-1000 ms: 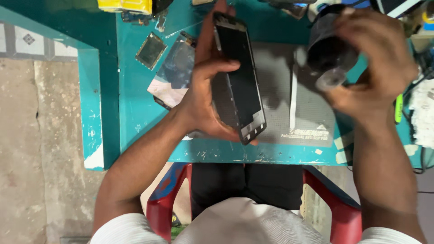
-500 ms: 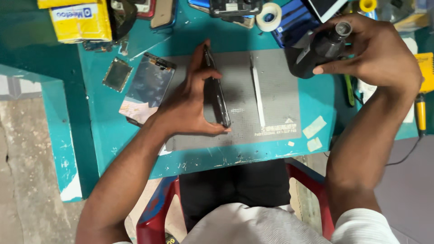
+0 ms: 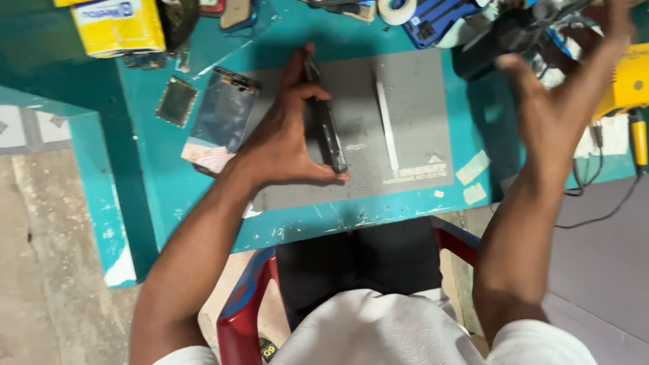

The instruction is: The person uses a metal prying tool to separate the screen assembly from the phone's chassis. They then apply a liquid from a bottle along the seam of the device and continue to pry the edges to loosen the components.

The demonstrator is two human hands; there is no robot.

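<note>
Teal paint covers the counter [image 3: 169, 196], and a grey work mat [image 3: 412, 155] lies on it under the left hand [image 3: 287, 138]. That hand holds a dark phone [image 3: 326, 132] standing on its long edge on the mat, thumb at the near end and fingers along the far side. Just right of the phone, apart from it, a thin white strip tool [image 3: 387, 125] lies on the mat. Left of the left hand rest a loose screen panel [image 3: 222, 115] and a small square part [image 3: 177, 101]; beyond them sits a yellow box [image 3: 118, 27]. The right hand [image 3: 561, 101] is raised above the counter's right side, fingers spread wide, gripping nothing, blurred. Just beyond it is a black tool [image 3: 500, 40], and to its right a yellow tool [image 3: 632, 81]. A roll of white tape [image 3: 397, 10] lies past the mat.
</note>
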